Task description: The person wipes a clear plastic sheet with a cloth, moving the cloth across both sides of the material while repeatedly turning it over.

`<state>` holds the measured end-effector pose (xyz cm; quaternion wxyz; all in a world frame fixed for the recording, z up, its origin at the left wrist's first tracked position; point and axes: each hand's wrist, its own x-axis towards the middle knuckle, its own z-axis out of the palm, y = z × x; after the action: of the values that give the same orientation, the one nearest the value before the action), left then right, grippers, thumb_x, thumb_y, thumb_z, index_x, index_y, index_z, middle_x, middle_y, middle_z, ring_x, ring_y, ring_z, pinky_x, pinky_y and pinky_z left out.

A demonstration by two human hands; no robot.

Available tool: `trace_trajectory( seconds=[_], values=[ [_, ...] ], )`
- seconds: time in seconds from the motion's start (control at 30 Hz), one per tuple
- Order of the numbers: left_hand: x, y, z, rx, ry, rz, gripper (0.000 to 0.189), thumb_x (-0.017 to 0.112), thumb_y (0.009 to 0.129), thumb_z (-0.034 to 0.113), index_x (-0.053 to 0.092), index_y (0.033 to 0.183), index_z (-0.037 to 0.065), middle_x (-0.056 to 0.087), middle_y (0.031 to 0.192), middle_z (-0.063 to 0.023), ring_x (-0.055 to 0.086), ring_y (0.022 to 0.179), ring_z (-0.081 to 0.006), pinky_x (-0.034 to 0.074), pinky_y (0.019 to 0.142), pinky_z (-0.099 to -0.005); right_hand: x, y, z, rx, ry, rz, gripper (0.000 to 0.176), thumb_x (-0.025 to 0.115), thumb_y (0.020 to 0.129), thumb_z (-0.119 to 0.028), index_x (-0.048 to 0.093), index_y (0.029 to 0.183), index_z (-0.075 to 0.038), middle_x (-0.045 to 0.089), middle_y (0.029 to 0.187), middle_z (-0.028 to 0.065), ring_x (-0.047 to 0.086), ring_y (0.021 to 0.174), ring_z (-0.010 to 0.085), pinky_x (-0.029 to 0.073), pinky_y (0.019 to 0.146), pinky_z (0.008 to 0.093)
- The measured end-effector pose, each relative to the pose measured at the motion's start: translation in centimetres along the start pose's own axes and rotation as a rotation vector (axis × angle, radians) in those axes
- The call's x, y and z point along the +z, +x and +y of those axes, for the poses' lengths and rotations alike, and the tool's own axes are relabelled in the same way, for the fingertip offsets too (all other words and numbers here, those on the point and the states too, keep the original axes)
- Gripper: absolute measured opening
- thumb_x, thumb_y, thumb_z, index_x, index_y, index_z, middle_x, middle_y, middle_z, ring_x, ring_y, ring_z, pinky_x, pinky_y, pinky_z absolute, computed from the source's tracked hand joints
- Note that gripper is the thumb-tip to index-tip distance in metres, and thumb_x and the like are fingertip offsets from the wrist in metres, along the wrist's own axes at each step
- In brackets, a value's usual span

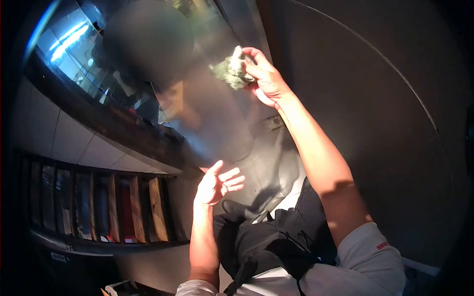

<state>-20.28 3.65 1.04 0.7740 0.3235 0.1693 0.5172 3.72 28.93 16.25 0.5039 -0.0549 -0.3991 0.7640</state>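
Note:
My right hand [266, 79] is raised near the top centre, its fingers closed around a crumpled, pale grey-green cloth [233, 71]. The cloth overlaps a hazy, glossy surface [222, 123] that carries a blurred reflection. Lower and to the left, my left hand [212, 187] is held out with its fingers spread and nothing in it. It is nearest to the lower part of that same surface.
At the left stands a rack with upright wooden slats [136, 209]. Above it, a curved dark edge [108, 121] borders a shiny area with bright light reflections [69, 42]. A broad dark panel [365, 98] fills the right, crossed by a thin curved line.

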Motion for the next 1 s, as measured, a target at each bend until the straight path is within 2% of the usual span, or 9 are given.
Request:
trace_trajectory(
  seconds=[0.23,0.43,0.57,0.63,0.7,0.8,0.87,0.9,1.0],
  values=[
    [0.5,-0.2,-0.3,-0.031,0.112,-0.018,0.061,0.07,0.097,0.04,0.049,0.153,0.028,0.054,0.147,-0.0284,0.049,0.134,-0.0576,0.039,0.111,-0.0703,-1.0,-4.7,-0.6,-0.01,-0.271,-0.186,0.038,0.06,0.102,-0.011,0.054,0.137,0.003,0.067,0.12,0.0048,0.062,0.11,0.0108,0.047,0.098,0.027],
    [0.6,0.8,-0.8,0.021,0.157,-0.018,0.055,0.066,0.1,0.039,0.051,0.152,0.028,0.053,0.149,-0.0263,0.05,0.133,-0.0578,0.038,0.11,-0.0716,-7.0,-16.5,7.2,0.159,-0.262,-0.016,0.033,0.063,0.096,-0.01,0.062,0.128,-0.002,0.069,0.113,0.0036,0.064,0.102,0.0119,0.051,0.09,0.0282],
    [-0.5,0.1,-0.4,0.058,0.178,0.055,0.053,0.065,0.1,0.041,0.053,0.149,0.027,0.054,0.149,-0.0252,0.052,0.132,-0.0556,0.041,0.108,-0.0728,-13.3,-30.3,19.3,0.509,-0.107,0.076,0.022,0.074,0.085,-0.009,0.069,0.106,-0.002,0.073,0.105,0.0088,0.069,0.095,0.0198,0.055,0.083,0.0343],
    [-1.3,-0.2,-0.4,0.067,0.262,0.116,0.062,0.064,0.1,0.045,0.044,0.155,0.026,0.054,0.148,-0.0254,0.055,0.129,-0.0538,0.044,0.106,-0.0718,-13.7,-33.7,21.2,0.448,-0.806,0.009,0.012,0.072,0.081,-0.002,0.073,0.092,-0.005,0.072,0.102,0.0122,0.071,0.093,0.021,0.056,0.08,0.0344],
    [-1.4,-0.2,-0.6,0.067,0.315,0.202,0.068,0.063,0.1,0.048,0.037,0.158,0.025,0.053,0.149,-0.0261,0.057,0.128,-0.0527,0.045,0.105,-0.0713,-14.1,-33.9,20.9,0.51,-1.041,0.137,0.017,0.068,0.087,0.0,0.073,0.103,-0.004,0.072,0.102,0.0109,0.071,0.094,0.0217,0.057,0.084,0.0352],
    [-0.7,1.2,-1.4,0.167,0.464,0.459,0.089,0.065,0.097,0.054,0.022,0.164,0.012,0.047,0.153,-0.0267,0.058,0.129,-0.0451,0.048,0.107,-0.0603,-17.9,-32.3,22.9,0.191,-0.513,0.499,0.026,0.054,0.101,-0.013,0.065,0.122,-0.004,0.074,0.113,0.0084,0.071,0.104,0.0205,0.058,0.09,0.0366],
    [0.9,2.7,-2.8,0.306,0.713,0.551,0.087,0.065,0.098,0.055,0.027,0.163,0.01,0.05,0.153,-0.0228,0.058,0.131,-0.0411,0.047,0.109,-0.0521,-15.4,-28.2,19.6,0.155,-0.317,0.514,0.031,0.052,0.104,-0.018,0.06,0.131,-0.005,0.071,0.121,0.0066,0.069,0.107,0.0201,0.056,0.096,0.0383],
    [-1.0,3.7,-4.7,0.424,0.981,0.572,0.067,0.061,0.104,0.035,0.035,0.16,0.009,0.051,0.153,-0.02,0.059,0.132,-0.0345,0.047,0.11,-0.0442,-13.3,-25.8,17.2,0.142,-0.221,0.52,0.033,0.052,0.106,-0.02,0.058,0.135,-0.006,0.069,0.124,0.0058,0.068,0.108,0.0199,0.054,0.098,0.0392],
    [4.6,7.1,-6.5,0.387,1.396,0.664,0.059,0.049,0.101,0.007,0.039,0.159,0.007,0.048,0.156,-0.0201,0.055,0.138,-0.0282,0.042,0.115,-0.037,-8.0,-18.4,10.5,0.002,0.055,0.295,0.048,0.054,0.107,-0.033,0.047,0.149,-0.011,0.061,0.134,0.004,0.063,0.115,0.0206,0.049,0.106,0.0478]
  ],
)
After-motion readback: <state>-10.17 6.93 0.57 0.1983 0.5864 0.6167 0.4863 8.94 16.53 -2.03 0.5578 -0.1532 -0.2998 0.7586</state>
